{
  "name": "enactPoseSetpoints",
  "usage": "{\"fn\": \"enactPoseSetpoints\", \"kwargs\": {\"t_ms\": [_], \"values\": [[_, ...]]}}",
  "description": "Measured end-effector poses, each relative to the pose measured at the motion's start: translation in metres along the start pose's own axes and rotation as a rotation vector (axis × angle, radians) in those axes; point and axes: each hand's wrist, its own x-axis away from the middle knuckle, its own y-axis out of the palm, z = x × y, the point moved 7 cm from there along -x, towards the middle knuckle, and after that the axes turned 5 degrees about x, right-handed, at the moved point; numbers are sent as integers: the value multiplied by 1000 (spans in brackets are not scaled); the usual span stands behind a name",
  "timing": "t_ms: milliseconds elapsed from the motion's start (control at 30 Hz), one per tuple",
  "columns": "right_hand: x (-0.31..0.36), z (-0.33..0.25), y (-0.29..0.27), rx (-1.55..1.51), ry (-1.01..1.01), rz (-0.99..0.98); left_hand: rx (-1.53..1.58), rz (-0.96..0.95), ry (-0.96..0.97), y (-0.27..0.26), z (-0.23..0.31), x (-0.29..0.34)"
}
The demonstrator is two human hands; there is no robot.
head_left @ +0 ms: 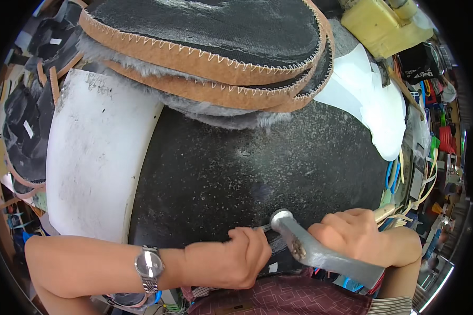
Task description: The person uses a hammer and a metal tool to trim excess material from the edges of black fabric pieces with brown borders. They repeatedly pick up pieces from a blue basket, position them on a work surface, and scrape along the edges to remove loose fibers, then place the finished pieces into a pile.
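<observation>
My right hand (347, 231) is closed around the handle of a cobbler's hammer, with the pale end of the handle (384, 212) showing past my fist. The silver hammer head (320, 252) is near the camera, its round face beside my left fist. My left hand (242, 257) is closed on a slim metal tool (265, 228); most of that tool is hidden by the fingers and the hammer. Both hands are at the near edge of a black, speckled work surface (236, 173). A dark piece with a white label (273, 267) lies partly hidden below the hammer.
Black pieces with brown, white-stitched edges and grey fur (210, 79) are stacked at the far side. A worn white board (100, 157) lies left, with similar pieces (29, 126) beyond it. White sheets (370, 100), a yellow container (386, 26) and blue-handled scissors (391, 176) are on the right.
</observation>
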Motion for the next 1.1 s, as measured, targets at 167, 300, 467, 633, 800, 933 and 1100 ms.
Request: {"fn": "enactPoseSetpoints", "kwargs": {"t_ms": [167,300,467,633,800,933,1100], "values": [[-8,-6,4,31,-27,-70,-337,14,145,8,19,1],[-6,-14,15,122,16,-137,499,17,-255,-3,-29,6],[-15,-10,8,-11,-18,-95,280,-11,-61,-5,-15,19],[-16,-15,18,13,-40,-142,734,26,-259,-4,-37,36],[-29,-21,9,27,-63,-140,368,110,-211,-9,-13,40],[-38,-17,12,-30,-107,-178,403,102,-362,-9,-10,41],[-46,-29,17,73,-124,-186,379,131,-704,-11,-13,49]]}}
